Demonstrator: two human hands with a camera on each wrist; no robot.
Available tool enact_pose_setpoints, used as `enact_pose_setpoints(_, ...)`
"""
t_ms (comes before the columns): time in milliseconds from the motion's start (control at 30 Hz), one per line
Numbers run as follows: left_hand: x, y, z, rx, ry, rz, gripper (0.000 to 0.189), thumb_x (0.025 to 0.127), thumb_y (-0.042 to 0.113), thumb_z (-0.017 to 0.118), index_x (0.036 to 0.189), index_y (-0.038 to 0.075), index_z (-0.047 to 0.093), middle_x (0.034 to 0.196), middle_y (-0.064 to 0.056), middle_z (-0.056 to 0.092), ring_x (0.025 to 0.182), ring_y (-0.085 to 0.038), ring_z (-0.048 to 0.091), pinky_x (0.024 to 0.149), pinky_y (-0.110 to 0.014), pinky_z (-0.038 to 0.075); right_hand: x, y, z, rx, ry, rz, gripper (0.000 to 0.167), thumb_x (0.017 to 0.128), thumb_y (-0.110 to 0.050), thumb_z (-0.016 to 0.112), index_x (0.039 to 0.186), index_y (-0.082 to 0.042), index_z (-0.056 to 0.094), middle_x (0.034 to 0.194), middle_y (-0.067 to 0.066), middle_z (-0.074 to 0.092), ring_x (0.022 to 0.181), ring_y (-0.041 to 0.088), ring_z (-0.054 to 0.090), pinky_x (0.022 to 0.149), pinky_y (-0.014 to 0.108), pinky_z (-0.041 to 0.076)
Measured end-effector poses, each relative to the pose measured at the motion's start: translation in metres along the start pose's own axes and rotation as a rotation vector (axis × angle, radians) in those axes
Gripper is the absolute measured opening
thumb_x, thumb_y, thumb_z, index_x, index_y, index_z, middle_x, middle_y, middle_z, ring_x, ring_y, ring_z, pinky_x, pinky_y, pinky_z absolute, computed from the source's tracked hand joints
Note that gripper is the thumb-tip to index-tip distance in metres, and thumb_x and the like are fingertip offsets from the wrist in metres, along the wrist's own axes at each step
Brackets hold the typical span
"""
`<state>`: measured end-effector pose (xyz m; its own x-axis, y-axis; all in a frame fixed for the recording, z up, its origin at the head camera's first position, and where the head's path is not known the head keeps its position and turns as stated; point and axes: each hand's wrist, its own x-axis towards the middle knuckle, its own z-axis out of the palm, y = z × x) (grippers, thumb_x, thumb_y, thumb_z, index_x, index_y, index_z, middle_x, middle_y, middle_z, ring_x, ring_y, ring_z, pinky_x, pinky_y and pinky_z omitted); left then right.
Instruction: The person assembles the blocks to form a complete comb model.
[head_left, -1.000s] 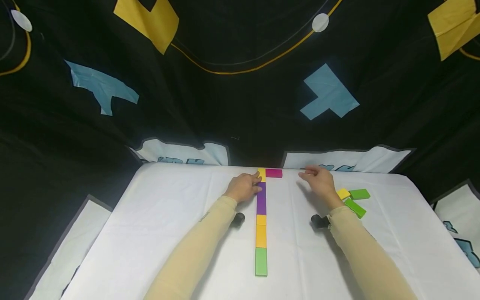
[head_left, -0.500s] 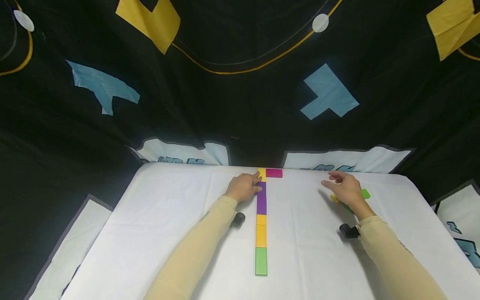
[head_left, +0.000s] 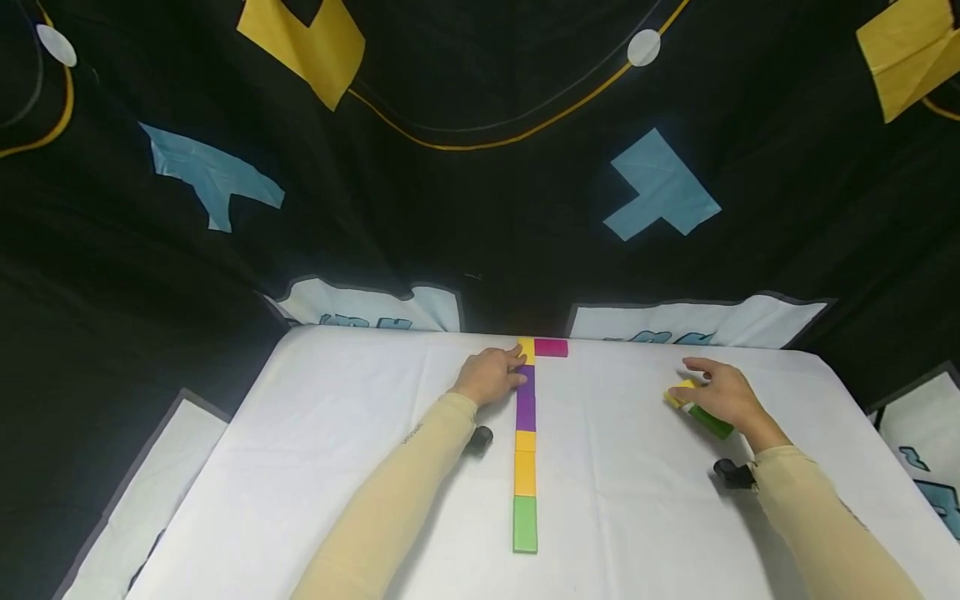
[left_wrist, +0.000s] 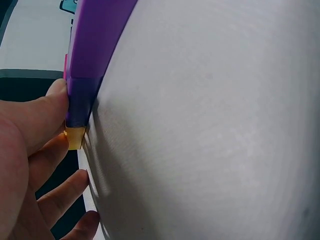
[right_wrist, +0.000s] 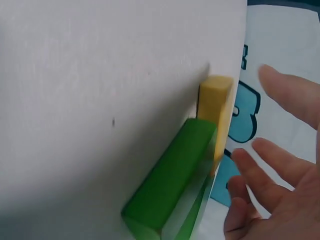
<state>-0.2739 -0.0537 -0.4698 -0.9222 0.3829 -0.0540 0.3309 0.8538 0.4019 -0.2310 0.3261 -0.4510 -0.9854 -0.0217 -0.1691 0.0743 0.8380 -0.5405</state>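
A straight row of flat blocks runs down the cloth: a yellow block (head_left: 529,353) at the far end, then purple blocks (head_left: 527,410), orange blocks (head_left: 525,473) and a light green block (head_left: 525,525). Beside the far end lies a magenta block (head_left: 552,348). My left hand (head_left: 489,377) rests its fingertips at the yellow and purple blocks; in the left wrist view the thumb touches the purple side. Over the loose pile hovers my right hand (head_left: 723,396), fingers spread, around a yellow block (right_wrist: 215,95) and a green block (right_wrist: 170,172). Another green block (right_wrist: 189,222) is mostly hidden.
A white cloth (head_left: 300,483) covers the table, its far edge close beyond the row. Behind hangs a black curtain (head_left: 480,225) with coloured patches. Dark wrist camera pieces (head_left: 731,473) stick out inward under each sleeve.
My right hand has moved right and nearer, from beside the magenta block to over the loose yellow and green blocks. The left hand and the row have stayed in place.
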Motion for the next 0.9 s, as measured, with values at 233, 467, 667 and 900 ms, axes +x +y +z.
enact_pose_setpoints(233,0.001,0.0,0.002,0.005,-0.01,-0.011,0.047,0.098,0.034,0.067,0.142,0.022,0.058,0.153,0.004,0.047,0.137,-0.027,0.048,0.111,-0.047,0.04,-0.004,0.007,0.002,-0.105,-0.015,0.028,0.084,0.085,-0.042,0.078,0.143,0.01,0.045,0.137,0.039,0.047,0.114,0.05,0.044,0.089,0.062,0.045)
enact_pose_setpoints(467,0.0,0.0,0.0,0.014,-0.005,-0.014,0.047,0.098,0.033,0.066,0.142,0.021,0.058,0.153,0.004,0.047,0.138,-0.027,0.048,0.111,-0.048,0.04,-0.002,0.002,0.013,-0.148,0.089,0.043,0.077,0.086,-0.046,0.075,0.133,0.012,0.055,0.127,0.036,0.056,0.106,0.049,0.045,0.082,0.056,0.04)
enact_pose_setpoints(667,0.001,-0.001,0.002,0.003,-0.011,-0.022,0.047,0.098,0.034,0.066,0.142,0.022,0.058,0.153,0.004,0.047,0.137,-0.028,0.048,0.112,-0.047,0.039,-0.001,-0.002,0.021,-0.192,0.162,0.049,0.078,0.085,-0.052,0.074,0.127,0.012,0.059,0.114,0.032,0.061,0.1,0.047,0.045,0.079,0.058,0.036)
enact_pose_setpoints(900,0.001,-0.001,0.001,0.014,-0.011,-0.015,0.047,0.098,0.034,0.066,0.142,0.023,0.058,0.154,0.005,0.046,0.137,-0.027,0.048,0.111,-0.046,0.04,-0.003,-0.003,0.021,-0.189,0.153,0.071,0.08,0.083,-0.05,0.075,0.13,0.012,0.055,0.114,0.032,0.059,0.101,0.047,0.044,0.08,0.06,0.033)
